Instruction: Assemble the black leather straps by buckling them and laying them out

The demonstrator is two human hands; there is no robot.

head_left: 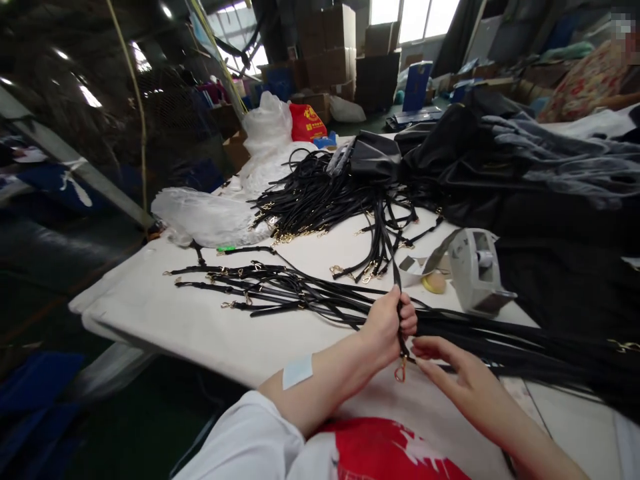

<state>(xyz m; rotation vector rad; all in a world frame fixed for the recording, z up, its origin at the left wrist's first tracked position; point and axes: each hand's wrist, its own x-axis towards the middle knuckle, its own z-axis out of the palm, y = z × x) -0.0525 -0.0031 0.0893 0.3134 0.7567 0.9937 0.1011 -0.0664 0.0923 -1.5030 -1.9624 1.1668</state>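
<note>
My left hand point(393, 320) is closed around a black strap point(396, 270) near the table's front edge. The strap's lower end hangs below my fist and carries a gold clasp point(401, 371). Just right of that end is my right hand point(445, 363), thumb and fingers apart, its fingertips close to the strap. Whether they touch it I cannot tell. Behind and left of my hands, several black straps with gold clasps point(300, 293) lie across the white table point(185, 333). A larger pile of black straps point(320, 197) is further back.
A tape dispenser point(475, 270) stands right of my hands. Black material point(550, 233) covers the table's right side. Clear plastic bags point(205, 217) and a red bag point(306, 123) lie at the back left. Cardboard boxes point(330, 47) are stacked behind. A person's patterned sleeve point(580, 83) shows at upper right.
</note>
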